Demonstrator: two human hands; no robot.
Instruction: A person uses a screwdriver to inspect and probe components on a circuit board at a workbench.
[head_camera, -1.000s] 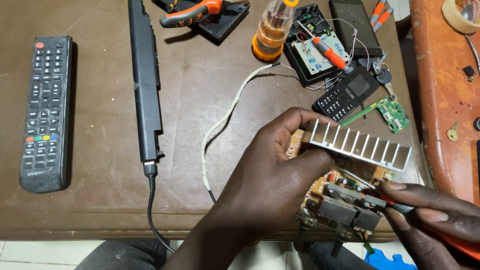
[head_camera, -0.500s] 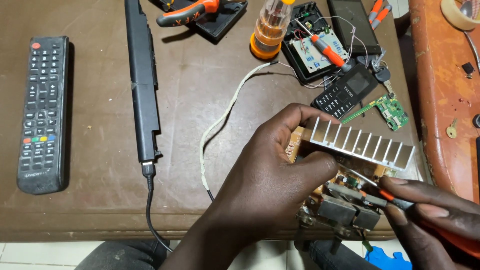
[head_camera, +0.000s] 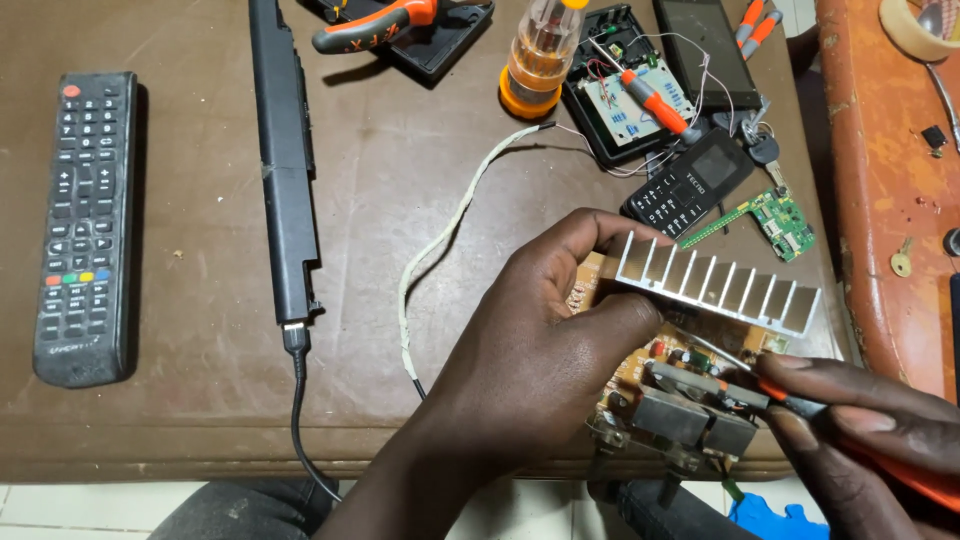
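Circuit board (head_camera: 640, 375) — left hand (head_camera: 530, 350) clamps it | right hand (head_camera: 850, 420) grips screwdriver (head_camera: 770, 385) | phone (head_camera: 690, 182), white cable (head_camera: 450, 240) behind

A broad bare stretch of the surface (head_camera: 200, 120) is left open between the remote control (head_camera: 85, 225) at the left and the long black bar (head_camera: 283, 165). More open room is found between that bar and the white braided cable (head_camera: 440, 250). The far right is crowded by a screwdriver-bit holder (head_camera: 538, 55), an opened black casing (head_camera: 625, 95), a keypad phone (head_camera: 690, 182) and a small green board (head_camera: 778, 222). The near right edge is taken up by the finned heat sink (head_camera: 720, 285) and both hands.
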